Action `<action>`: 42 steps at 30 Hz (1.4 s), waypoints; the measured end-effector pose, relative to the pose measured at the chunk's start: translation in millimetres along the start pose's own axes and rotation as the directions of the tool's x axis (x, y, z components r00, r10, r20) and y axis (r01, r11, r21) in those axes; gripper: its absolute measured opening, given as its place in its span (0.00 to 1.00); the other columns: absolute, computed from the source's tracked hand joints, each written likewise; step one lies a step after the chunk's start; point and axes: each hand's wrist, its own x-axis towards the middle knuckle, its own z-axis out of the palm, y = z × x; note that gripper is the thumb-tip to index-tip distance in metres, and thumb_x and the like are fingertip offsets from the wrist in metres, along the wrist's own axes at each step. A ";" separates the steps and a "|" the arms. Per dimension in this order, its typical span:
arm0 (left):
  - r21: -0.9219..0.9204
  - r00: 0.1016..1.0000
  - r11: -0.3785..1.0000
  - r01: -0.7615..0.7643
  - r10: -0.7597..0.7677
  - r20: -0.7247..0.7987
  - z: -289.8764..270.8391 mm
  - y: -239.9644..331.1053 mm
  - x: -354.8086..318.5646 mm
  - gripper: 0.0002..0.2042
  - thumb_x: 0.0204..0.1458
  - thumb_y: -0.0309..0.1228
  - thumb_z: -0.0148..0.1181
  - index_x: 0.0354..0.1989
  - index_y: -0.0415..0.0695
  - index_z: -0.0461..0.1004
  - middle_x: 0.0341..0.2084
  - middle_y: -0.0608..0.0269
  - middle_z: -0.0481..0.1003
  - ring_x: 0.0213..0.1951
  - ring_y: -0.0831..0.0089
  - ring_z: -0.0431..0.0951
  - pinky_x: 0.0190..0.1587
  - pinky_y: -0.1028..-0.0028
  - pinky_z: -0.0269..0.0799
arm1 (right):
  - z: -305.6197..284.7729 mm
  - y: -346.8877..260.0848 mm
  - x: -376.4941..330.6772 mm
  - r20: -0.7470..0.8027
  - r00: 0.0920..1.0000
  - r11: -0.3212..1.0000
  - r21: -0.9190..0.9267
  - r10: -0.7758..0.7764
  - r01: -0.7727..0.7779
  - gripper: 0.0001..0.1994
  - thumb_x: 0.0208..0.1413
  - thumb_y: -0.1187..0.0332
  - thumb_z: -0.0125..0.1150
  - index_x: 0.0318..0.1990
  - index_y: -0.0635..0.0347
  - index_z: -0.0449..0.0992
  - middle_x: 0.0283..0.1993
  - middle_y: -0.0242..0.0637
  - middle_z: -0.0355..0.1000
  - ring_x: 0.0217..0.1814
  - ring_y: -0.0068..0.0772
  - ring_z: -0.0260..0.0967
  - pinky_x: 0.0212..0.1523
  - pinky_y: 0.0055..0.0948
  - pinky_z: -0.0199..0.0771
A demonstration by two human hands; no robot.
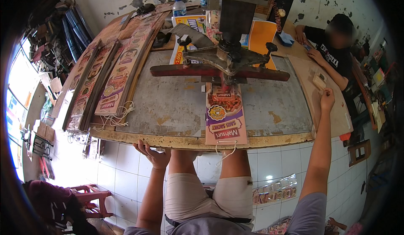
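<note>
Fingers of the left hand [155, 155] curled under the front edge of the metal-topped worktable [176, 104], gripping nothing else. The right hand [327, 99] reached far to the right, pinching a small object too tiny to identify above a wooden board [332, 117]. A printed cardboard hanger strip [225, 117] lay at the table's middle, partly under the press machine [229, 56], string loop hanging over the edge.

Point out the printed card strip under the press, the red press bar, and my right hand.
Printed card strip [225, 115], head view, middle of its face.
Red press bar [176, 70], head view, left part.
Right hand [327, 99], head view, back of hand.
</note>
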 end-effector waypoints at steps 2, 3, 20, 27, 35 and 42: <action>0.007 1.000 1.000 0.003 -0.003 -0.001 -0.2 -0.6 -0.4 0.53 0.56 0.45 0.71 0.81 0.46 0.38 0.77 0.31 0.47 0.79 0.21 0.39 0.74 0.23 0.39 | 0.4 -2.3 -1.8 0.001 1.000 1.000 -0.003 0.012 -0.012 0.06 0.69 0.71 0.63 0.49 0.56 0.82 0.43 0.39 0.81 0.45 0.39 0.80 0.51 0.39 0.78; 0.003 1.000 1.000 -0.003 0.003 -0.007 -0.3 -1.1 -0.4 0.53 0.56 0.45 0.71 0.81 0.46 0.38 0.77 0.31 0.47 0.79 0.20 0.39 0.74 0.23 0.39 | 0.9 -3.7 -2.4 0.002 1.000 1.000 -0.002 0.012 -0.012 0.06 0.69 0.71 0.63 0.49 0.56 0.82 0.43 0.39 0.81 0.45 0.39 0.80 0.51 0.39 0.78; -0.025 1.000 1.000 -0.004 0.004 -0.006 -4.2 4.2 5.3 0.53 0.55 0.42 0.72 0.82 0.51 0.38 0.77 0.33 0.48 0.78 0.21 0.42 0.74 0.24 0.40 | 3.8 6.7 2.1 0.006 1.000 1.000 -0.004 0.020 -0.020 0.07 0.69 0.70 0.63 0.51 0.56 0.82 0.45 0.40 0.81 0.47 0.40 0.80 0.53 0.39 0.79; -0.045 1.000 0.999 0.009 -0.009 -0.016 -3.2 4.7 5.3 0.52 0.54 0.45 0.73 0.80 0.49 0.41 0.76 0.33 0.50 0.78 0.21 0.42 0.74 0.22 0.41 | 0.8 3.8 2.0 0.013 0.999 0.999 0.012 0.032 -0.033 0.07 0.70 0.70 0.63 0.51 0.56 0.82 0.45 0.40 0.81 0.46 0.40 0.80 0.52 0.39 0.79; -0.046 0.999 0.999 -0.017 0.016 -0.030 -5.2 5.5 7.9 0.54 0.52 0.47 0.76 0.80 0.48 0.43 0.75 0.35 0.51 0.77 0.21 0.43 0.73 0.20 0.42 | -2.6 -3.9 -3.1 0.019 0.999 0.998 0.037 0.044 -0.045 0.07 0.71 0.69 0.62 0.51 0.57 0.82 0.45 0.39 0.80 0.46 0.38 0.78 0.52 0.37 0.77; -0.078 1.000 0.997 0.000 -0.001 -0.008 -9.5 10.8 11.2 0.52 0.56 0.39 0.71 0.82 0.51 0.38 0.78 0.35 0.48 0.79 0.22 0.41 0.75 0.24 0.38 | -2.4 -4.8 -4.9 0.004 1.000 0.999 0.038 0.012 -0.013 0.07 0.70 0.70 0.62 0.51 0.57 0.82 0.44 0.39 0.80 0.45 0.38 0.78 0.52 0.38 0.77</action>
